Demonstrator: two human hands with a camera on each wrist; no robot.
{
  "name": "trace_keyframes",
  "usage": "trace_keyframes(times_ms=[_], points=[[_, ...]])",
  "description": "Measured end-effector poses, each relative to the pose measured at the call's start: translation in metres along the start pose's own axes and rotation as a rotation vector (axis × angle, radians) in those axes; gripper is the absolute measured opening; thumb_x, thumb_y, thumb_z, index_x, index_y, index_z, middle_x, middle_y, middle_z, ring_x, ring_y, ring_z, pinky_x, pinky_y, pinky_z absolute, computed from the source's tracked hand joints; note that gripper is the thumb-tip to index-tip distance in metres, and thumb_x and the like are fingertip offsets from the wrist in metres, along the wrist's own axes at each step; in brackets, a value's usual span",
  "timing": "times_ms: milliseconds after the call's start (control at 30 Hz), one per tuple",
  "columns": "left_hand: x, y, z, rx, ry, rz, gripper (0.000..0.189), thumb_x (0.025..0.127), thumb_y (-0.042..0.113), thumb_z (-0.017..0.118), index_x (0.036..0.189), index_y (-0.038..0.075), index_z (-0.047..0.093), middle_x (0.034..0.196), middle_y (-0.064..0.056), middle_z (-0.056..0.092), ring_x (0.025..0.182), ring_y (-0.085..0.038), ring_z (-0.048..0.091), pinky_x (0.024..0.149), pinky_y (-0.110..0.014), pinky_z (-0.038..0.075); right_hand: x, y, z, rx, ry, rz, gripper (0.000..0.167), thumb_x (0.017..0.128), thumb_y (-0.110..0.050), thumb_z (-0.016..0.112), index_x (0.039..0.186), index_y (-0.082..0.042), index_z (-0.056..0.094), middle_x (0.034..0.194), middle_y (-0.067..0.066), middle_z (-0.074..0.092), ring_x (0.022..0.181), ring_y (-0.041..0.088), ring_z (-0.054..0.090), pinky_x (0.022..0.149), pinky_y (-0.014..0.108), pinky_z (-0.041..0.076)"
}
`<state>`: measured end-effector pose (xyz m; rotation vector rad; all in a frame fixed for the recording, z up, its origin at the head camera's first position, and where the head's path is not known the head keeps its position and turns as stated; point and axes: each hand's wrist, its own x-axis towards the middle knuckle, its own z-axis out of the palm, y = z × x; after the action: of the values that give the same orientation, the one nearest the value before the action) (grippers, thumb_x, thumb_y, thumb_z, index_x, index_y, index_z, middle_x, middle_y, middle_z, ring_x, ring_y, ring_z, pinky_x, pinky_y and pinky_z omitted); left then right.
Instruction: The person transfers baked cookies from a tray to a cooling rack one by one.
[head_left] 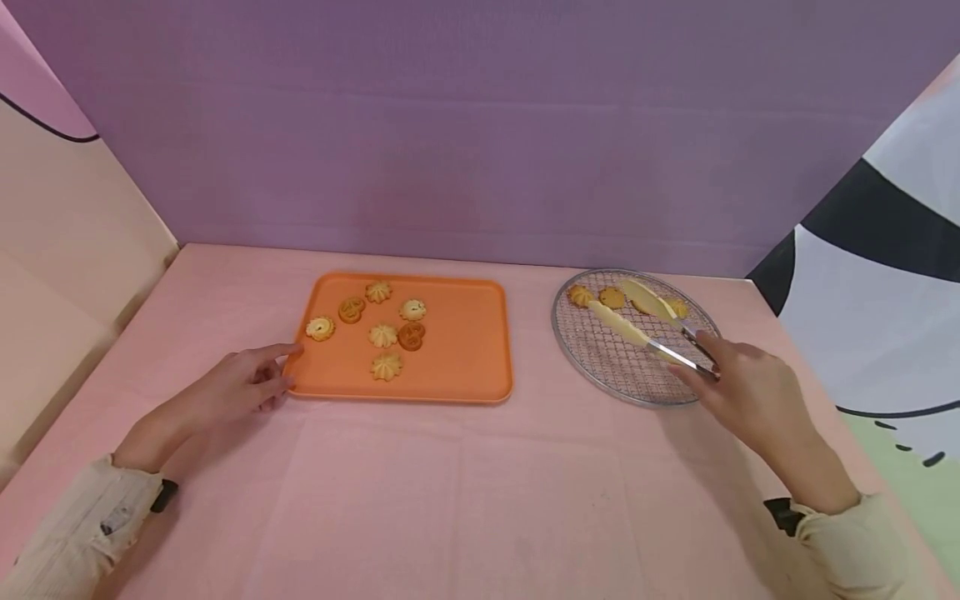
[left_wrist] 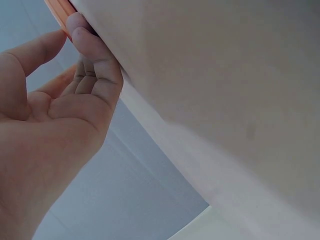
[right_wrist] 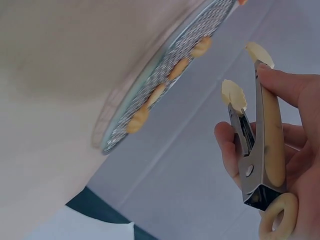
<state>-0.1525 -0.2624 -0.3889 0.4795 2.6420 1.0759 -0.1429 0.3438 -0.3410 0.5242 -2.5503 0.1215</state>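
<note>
My left hand (head_left: pixel 243 379) is at the left side of an orange tray (head_left: pixel 465 342), its thumb and index finger on the rim. Several cookies lie on the tray: pale flower-shaped ones (head_left: pixel 387 367), pale round ones (head_left: pixel 320 327) and brown pretzel-shaped ones (head_left: pixel 351 310). My right hand (head_left: pixel 757 400) holds a pair of tongs (head_left: pixel 686 358) with cream tips spread apart, nothing between them. They reach over a round wire rack (head_left: pixel 600 354). Along the rack's far side sit several cookies, including a flower-shaped cookie (head_left: pixel 580 296) and a round cookie (head_left: pixel 611 297); the tong tips partly cover others.
Tray and rack stand side by side on a pink-covered table (head_left: pixel 450 500), with a strip of cloth between them. A purple wall (head_left: pixel 480 142) rises behind the table, and patterned panels (head_left: pixel 892 333) flank it.
</note>
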Motion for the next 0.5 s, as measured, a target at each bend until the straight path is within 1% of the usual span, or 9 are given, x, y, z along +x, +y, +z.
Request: trace_keyframes(times_ms=[33,100,200,300,500], points=[[0.000,0.000,0.000,-0.001,0.001,0.001,0.056,0.096,0.005,0.064,0.145,-0.010,0.040,0.076,-0.004,0.057,0.062,-0.014,0.055,0.056,-0.023,0.049,0.000,-0.003,0.000,0.007,0.009,-0.009,0.052,0.071,-0.023,0.086,0.109,0.006,0.066,0.067,0.015,0.063,0.056,0.029,0.058,0.045,0.047,0.042],[-0.001,0.000,0.000,-0.005,0.002,0.001,0.056,0.096,0.004,0.064,0.145,-0.010,0.041,0.076,-0.004,0.057,0.062,-0.014,0.055,0.056,-0.023,0.049,0.001,-0.008,-0.001,0.015,0.009,-0.021,0.054,0.071,-0.024,0.086,0.111,0.006,0.066,0.070,0.016,0.064,0.058,0.029,0.059,0.047,0.047,0.044],[-0.001,0.000,0.000,-0.008,0.001,0.001,0.056,0.096,0.005,0.064,0.145,-0.010,0.040,0.076,-0.004,0.057,0.062,-0.015,0.055,0.056,-0.023,0.049,0.001,-0.016,-0.001,0.030,0.000,-0.025,0.057,0.071,-0.024,0.087,0.114,0.006,0.066,0.082,0.022,0.069,0.066,0.033,0.064,0.052,0.051,0.048],[-0.001,0.000,0.000,-0.011,-0.002,0.000,0.057,0.096,0.005,0.064,0.145,-0.009,0.040,0.076,-0.004,0.058,0.062,-0.015,0.056,0.056,-0.023,0.049,0.002,-0.024,-0.001,0.039,-0.006,-0.030,0.059,0.070,-0.025,0.087,0.116,0.006,0.066,0.095,0.028,0.070,0.076,0.040,0.067,0.058,0.055,0.052],[0.000,0.000,0.000,-0.017,-0.008,-0.002,0.057,0.096,0.005,0.064,0.145,-0.010,0.040,0.077,-0.004,0.058,0.063,-0.015,0.056,0.056,-0.023,0.049,0.003,-0.038,0.000,0.074,-0.016,-0.030,0.069,0.067,-0.031,0.090,0.120,0.006,0.065,0.103,0.032,0.067,0.089,0.046,0.067,0.068,0.059,0.053]])
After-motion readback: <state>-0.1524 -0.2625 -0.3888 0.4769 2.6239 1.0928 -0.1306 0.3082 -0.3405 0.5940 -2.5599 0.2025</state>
